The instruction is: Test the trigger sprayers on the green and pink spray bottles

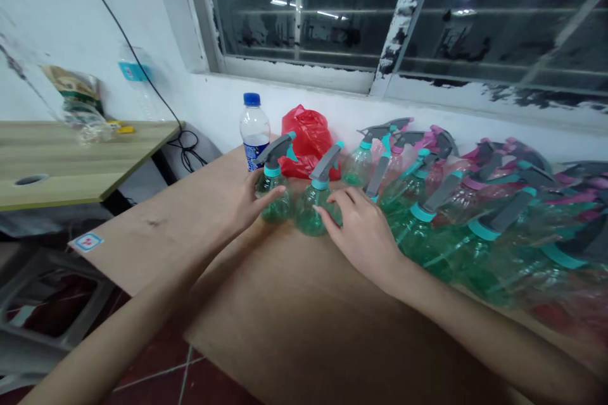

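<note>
My left hand is around the left side of a green spray bottle with a grey and teal trigger head. Its thumb lies across the front of the bottle, and its other fingers are partly hidden behind. Just to the right stands a second green spray bottle, upright on the brown board. Beside it, my right hand has its fingers curved and apart, with the thumb tip in front of the bottle's right side; whether it touches is unclear.
Many spray bottles, green and pink, crowd the right side of the brown board. Behind my hands are a blue-capped water bottle and a red plastic bag. A wooden desk stands left, above a grey stool.
</note>
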The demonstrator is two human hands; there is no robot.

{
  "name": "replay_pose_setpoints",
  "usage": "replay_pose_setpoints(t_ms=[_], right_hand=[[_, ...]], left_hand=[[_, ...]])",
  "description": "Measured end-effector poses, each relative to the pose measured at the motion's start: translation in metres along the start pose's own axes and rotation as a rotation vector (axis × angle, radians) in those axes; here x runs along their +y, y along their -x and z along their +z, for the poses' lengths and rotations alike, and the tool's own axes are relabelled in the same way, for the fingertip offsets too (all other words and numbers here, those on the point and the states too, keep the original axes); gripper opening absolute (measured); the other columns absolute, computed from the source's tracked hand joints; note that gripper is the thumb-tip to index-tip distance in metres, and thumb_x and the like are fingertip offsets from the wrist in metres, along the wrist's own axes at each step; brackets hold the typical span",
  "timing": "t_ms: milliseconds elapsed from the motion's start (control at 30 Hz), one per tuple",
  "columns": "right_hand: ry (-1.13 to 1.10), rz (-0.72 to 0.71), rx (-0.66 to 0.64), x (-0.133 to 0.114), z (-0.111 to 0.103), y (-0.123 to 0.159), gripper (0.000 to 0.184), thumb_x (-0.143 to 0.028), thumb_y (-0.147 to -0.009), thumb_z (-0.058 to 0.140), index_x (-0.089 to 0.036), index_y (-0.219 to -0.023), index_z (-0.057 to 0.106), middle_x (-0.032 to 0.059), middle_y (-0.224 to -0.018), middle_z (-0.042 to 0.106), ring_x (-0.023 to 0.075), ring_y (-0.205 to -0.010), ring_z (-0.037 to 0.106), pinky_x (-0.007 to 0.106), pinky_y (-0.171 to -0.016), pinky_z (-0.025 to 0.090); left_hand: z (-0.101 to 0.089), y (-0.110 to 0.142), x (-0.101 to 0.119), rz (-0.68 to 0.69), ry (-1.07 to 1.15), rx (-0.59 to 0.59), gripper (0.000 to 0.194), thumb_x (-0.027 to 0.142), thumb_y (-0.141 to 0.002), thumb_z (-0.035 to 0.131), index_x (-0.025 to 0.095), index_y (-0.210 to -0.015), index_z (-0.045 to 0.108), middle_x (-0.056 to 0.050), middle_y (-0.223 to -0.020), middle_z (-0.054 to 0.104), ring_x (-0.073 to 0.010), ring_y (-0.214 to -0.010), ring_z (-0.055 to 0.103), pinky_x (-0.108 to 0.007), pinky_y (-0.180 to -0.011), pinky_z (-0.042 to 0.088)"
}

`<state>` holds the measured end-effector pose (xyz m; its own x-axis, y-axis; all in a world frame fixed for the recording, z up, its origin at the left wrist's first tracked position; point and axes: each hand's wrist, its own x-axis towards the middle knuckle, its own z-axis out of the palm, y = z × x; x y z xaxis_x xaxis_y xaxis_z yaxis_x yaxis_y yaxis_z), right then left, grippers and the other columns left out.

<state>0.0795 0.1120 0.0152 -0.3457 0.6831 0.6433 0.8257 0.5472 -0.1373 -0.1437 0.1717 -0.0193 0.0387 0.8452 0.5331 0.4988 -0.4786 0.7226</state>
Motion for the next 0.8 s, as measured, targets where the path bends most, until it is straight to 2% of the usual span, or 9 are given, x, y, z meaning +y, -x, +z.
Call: replay_pose_setpoints(t_ms=[100,267,400,467,567,700,800], right_hand=[[-0.017,0.003,-0.009,0.0,0.003,0.001,0.018,-0.03,-0.088,0.047,-0.015,-0.088,0.057,0.0133,-0.089,0.062,0.0275,-0.09,0.058,0.041,-0.073,0.047],[-0.104,-0.031,0.016,0.0,0.012,-0.003,0.013,-0.025,-0.087,0.047,-0.019,-0.078,0.054,0.0116,-0.095,0.059,0.0282,-0.103,0.053,0.044,-0.083,0.045],[-0.151,0.047,0.002,-0.002,0.017,-0.005,0.01,-0.027,-0.085,0.05,-0.018,-0.081,0.046,0.0094,-0.082,0.056,0.0253,-0.086,0.057,0.038,-0.072,0.046],[-0.199,0.12,0.011,-0.005,0.019,-0.005,0.016,-0.029,-0.083,0.053,-0.018,-0.086,0.042,0.0088,-0.08,0.054,0.0234,-0.077,0.057,0.035,-0.065,0.046],[-0.251,0.165,0.034,-0.008,0.024,-0.007,0.023,-0.028,-0.081,0.055,-0.018,-0.09,0.037,0.0099,-0.083,0.053,0.0239,-0.078,0.057,0.034,-0.062,0.046],[-0.247,0.17,0.023,-0.009,0.031,-0.009,0.022,-0.023,-0.082,0.054,-0.018,-0.09,0.034,0.0102,-0.083,0.054,0.0236,-0.077,0.058,0.034,-0.062,0.045],[-0.235,0.172,0.016,-0.008,0.033,-0.011,0.021,-0.022,-0.082,0.053,-0.018,-0.09,0.034,0.0101,-0.081,0.054,0.0229,-0.073,0.058,0.033,-0.058,0.044]], left_hand=[[0.001,-0.001,-0.002,0.012,-0.002,-0.005,0.042,0.04,-0.078,0.063,0.017,-0.112,0.053,-0.01,-0.106,0.063,-0.0261,-0.097,0.059,-0.042,-0.086,0.047],[0.003,0.001,0.001,0.039,0.012,0.012,0.043,0.038,-0.077,0.064,0.021,-0.114,0.05,-0.009,-0.11,0.062,-0.0264,-0.1,0.058,-0.041,-0.086,0.048],[0.003,0.002,0.001,0.047,0.014,0.011,0.042,0.038,-0.077,0.065,0.022,-0.112,0.05,-0.009,-0.111,0.061,-0.0269,-0.101,0.058,-0.042,-0.088,0.048],[0.002,0.002,0.001,0.045,0.007,0.001,0.041,0.038,-0.077,0.065,0.021,-0.112,0.051,-0.01,-0.112,0.061,-0.0275,-0.101,0.058,-0.043,-0.087,0.048],[0.001,0.003,0.003,0.054,-0.002,-0.012,0.042,0.038,-0.077,0.064,0.021,-0.113,0.05,-0.01,-0.113,0.061,-0.0274,-0.101,0.059,-0.043,-0.087,0.048],[-0.001,0.009,0.008,0.09,-0.025,0.005,0.053,0.037,-0.077,0.065,0.024,-0.123,0.041,-0.009,-0.124,0.055,-0.0264,-0.113,0.053,-0.042,-0.095,0.042],[-0.002,0.015,0.007,0.107,-0.058,0.012,0.057,0.037,-0.075,0.067,0.022,-0.123,0.041,-0.011,-0.128,0.051,-0.0272,-0.117,0.049,-0.043,-0.097,0.04]])
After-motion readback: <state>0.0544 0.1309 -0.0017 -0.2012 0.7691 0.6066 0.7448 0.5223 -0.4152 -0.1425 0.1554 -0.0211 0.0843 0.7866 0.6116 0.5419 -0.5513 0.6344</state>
